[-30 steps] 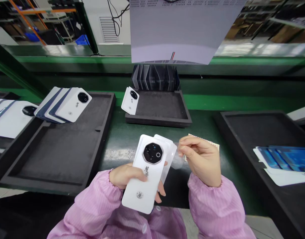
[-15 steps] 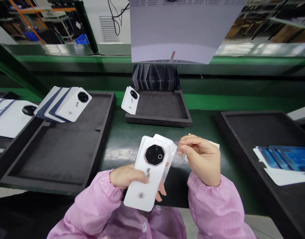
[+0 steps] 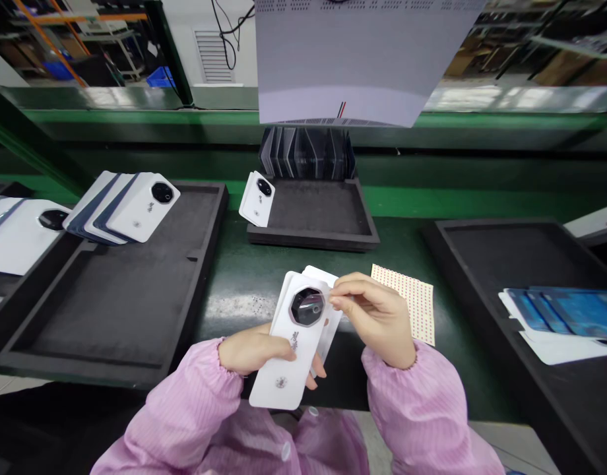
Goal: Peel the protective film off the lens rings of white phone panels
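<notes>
My left hand [image 3: 258, 353] is closed around white phone back covers [image 3: 278, 359], its thumb on the front one. That cover has a black octagonal camera window [image 3: 307, 307], dark lettering and a small round emblem. Another white cover [image 3: 330, 330] shows behind it, fanned out to the right. Between thumb and forefinger, my right hand [image 3: 375, 316] pinches a thin clear film [image 3: 319, 300]. The film lies over the right part of the camera window; whether it touches the surface I cannot tell.
A sheet of small red-dotted stickers [image 3: 412, 300] lies behind my right hand. A dark tray [image 3: 313, 237] ahead holds standing dark sheets and white covers [image 3: 257, 201]. The left tray [image 3: 105, 316] carries overlapping covers [image 3: 135, 211]; blue-filmed panels [image 3: 565, 313] rest in the right tray [image 3: 486, 254].
My right hand has moved left with the clear film, from beside the covers to over the camera window. More of the sticker sheet shows. My left hand keeps its hold.
</notes>
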`<state>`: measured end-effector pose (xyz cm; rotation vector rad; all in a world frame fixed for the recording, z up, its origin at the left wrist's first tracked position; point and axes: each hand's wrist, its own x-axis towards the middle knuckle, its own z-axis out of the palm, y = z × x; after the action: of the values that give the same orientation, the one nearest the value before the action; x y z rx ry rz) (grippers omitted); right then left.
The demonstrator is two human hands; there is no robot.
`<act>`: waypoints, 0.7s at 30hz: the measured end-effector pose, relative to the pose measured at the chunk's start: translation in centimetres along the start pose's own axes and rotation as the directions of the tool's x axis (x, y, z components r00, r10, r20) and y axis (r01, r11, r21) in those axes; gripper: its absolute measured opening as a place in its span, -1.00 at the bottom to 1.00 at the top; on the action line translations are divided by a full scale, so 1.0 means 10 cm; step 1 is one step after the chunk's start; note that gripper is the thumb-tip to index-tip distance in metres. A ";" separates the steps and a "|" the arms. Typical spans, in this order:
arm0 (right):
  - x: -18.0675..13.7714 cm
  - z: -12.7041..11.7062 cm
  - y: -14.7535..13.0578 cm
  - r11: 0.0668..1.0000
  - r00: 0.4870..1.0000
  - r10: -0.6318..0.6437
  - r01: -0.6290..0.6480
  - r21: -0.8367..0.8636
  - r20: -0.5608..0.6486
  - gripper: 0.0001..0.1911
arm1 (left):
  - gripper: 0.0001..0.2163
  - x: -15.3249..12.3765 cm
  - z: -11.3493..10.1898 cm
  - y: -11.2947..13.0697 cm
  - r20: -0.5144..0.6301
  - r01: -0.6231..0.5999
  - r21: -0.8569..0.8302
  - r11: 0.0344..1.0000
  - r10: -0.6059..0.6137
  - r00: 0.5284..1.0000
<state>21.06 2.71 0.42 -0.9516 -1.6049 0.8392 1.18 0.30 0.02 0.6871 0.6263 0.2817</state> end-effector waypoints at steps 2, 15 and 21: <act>0.01 0.01 0.00 0.999 1.000 -0.029 0.029 -0.034 0.006 -0.92 | -0.68 0.00 0.01 0.01 -0.009 0.013 0.023 1.000 -0.013 1.000; 0.03 0.05 -0.03 0.985 0.994 -0.106 0.108 -0.133 0.023 -0.90 | -0.67 0.00 -0.01 -0.02 -0.003 0.025 0.023 0.999 -0.025 1.000; 0.02 0.06 0.00 0.970 0.984 -0.165 0.174 -0.170 0.065 -0.87 | -0.69 0.00 -0.01 -0.02 0.004 0.013 0.021 1.000 -0.013 1.000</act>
<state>20.46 2.89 0.42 -0.9063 -1.7989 0.6158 1.15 0.22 -0.12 0.7034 0.6305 0.2622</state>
